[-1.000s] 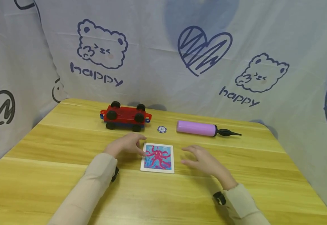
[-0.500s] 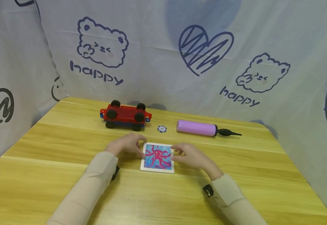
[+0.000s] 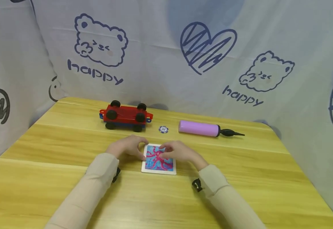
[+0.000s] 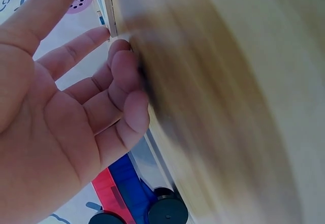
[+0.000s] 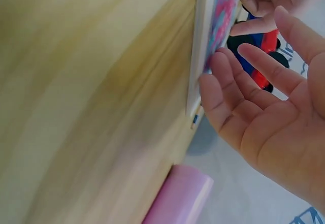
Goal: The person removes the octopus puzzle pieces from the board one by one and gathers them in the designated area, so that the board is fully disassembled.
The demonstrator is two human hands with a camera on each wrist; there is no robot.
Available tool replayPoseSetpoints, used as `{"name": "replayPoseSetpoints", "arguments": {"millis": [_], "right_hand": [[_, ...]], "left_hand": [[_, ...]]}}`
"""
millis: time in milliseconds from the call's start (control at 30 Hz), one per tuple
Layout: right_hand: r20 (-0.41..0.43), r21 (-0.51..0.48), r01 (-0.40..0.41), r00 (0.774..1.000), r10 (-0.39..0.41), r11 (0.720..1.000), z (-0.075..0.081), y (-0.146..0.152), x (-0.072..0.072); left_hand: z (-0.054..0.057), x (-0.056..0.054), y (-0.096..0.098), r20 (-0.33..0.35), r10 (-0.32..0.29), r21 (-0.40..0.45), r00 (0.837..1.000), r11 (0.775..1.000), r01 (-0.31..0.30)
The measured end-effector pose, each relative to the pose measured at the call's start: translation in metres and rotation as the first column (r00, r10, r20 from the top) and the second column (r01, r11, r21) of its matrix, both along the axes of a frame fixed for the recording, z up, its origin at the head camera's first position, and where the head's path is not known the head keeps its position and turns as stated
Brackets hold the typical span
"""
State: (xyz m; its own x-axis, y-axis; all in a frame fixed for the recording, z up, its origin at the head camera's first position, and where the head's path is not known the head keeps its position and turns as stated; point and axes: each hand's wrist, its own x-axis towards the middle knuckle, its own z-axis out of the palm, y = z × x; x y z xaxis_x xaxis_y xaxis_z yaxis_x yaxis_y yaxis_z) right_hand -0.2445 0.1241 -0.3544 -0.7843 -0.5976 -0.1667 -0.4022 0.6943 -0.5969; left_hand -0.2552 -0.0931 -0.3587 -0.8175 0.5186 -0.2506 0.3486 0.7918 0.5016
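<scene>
A square picture of a pink octopus in a white frame (image 3: 157, 164) lies flat on the wooden table. My left hand (image 3: 128, 147) is at its left side, with the index finger and thumb at the frame's edge. In the left wrist view, that index fingertip meets the frame's edge (image 4: 110, 10), and the other fingers bend loosely. Over the picture's upper right part is my right hand (image 3: 180, 150), thumb and index finger apart. The right wrist view shows this hand's (image 5: 269, 97) lower fingers close to the picture; whether they touch it I cannot tell.
Behind the left hand, a red and blue toy vehicle (image 3: 126, 115) with black wheels stands at the table's back. A poker chip (image 3: 163, 129) lies right of it, then a purple hand pump (image 3: 199, 128) with a black nozzle. A printed cloth (image 3: 155, 63) hangs behind.
My right hand has moved left from beside the picture to over its upper right part. The left hand has stayed at the left edge, and the picture lies in place.
</scene>
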Motion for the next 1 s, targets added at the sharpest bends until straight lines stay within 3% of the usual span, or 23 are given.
{"name": "replayPoseSetpoints", "arguments": {"millis": [367, 1000], "right_hand": [[-0.020, 0.047, -0.011, 1.000, 0.012, 0.999, -0.008, -0.020, -0.014], [-0.046, 0.099, 0.030, 0.999, -0.025, 0.995, -0.012, -0.030, -0.022]], "left_hand": [[0.001, 0.001, 0.000, -0.015, -0.008, -0.021, 1.000, 1.000, 0.007], [0.002, 0.000, 0.005, -0.020, 0.000, -0.061, 1.000, 0.998, -0.001]]}}
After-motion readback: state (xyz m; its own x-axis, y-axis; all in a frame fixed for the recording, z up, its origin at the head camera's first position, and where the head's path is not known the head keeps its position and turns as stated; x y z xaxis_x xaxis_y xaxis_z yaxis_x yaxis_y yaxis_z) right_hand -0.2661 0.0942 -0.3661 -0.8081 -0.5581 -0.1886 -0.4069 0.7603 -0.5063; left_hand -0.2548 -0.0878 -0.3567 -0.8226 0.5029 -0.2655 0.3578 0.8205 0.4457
